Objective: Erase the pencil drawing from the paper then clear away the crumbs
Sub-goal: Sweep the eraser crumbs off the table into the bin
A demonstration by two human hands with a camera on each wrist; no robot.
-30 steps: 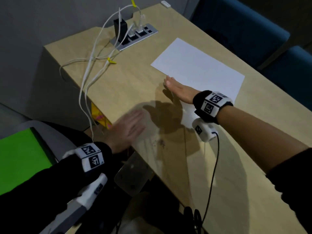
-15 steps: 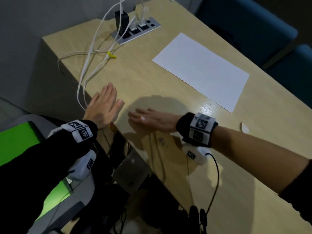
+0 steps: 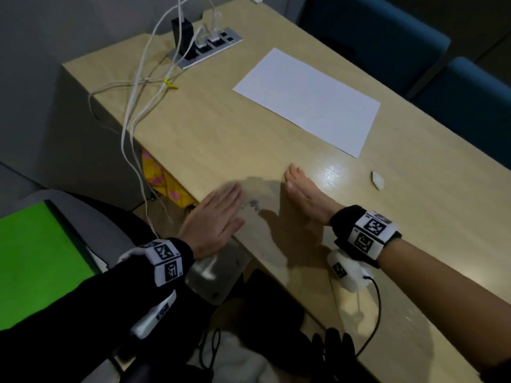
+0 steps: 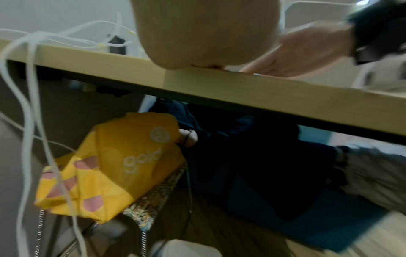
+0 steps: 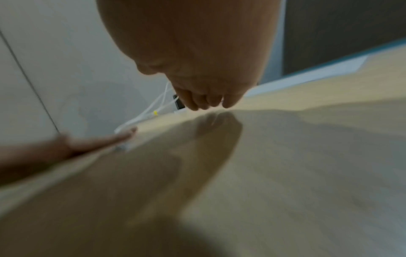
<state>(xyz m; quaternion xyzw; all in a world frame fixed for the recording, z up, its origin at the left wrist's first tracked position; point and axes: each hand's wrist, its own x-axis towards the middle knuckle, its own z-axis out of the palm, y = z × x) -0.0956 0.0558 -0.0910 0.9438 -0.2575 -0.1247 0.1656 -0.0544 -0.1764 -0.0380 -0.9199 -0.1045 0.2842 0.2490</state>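
At the table (image 3: 221,128) edge, both flat-fingered hands moved: left hand (image 3: 213,219) inward, right hand (image 3: 301,194) back.

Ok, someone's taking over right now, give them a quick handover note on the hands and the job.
Left hand: flat and empty at the desk's near edge.
Right hand: fingers straight, edge-on to the desk, holding nothing.
Paper lies blank, further back; eraser sits loose to its right.
A small pile of dark crumbs lies between the hands.
Done: drawing erased, as far as visible.
Left: push the crumbs off the edge, probably into the left hand.
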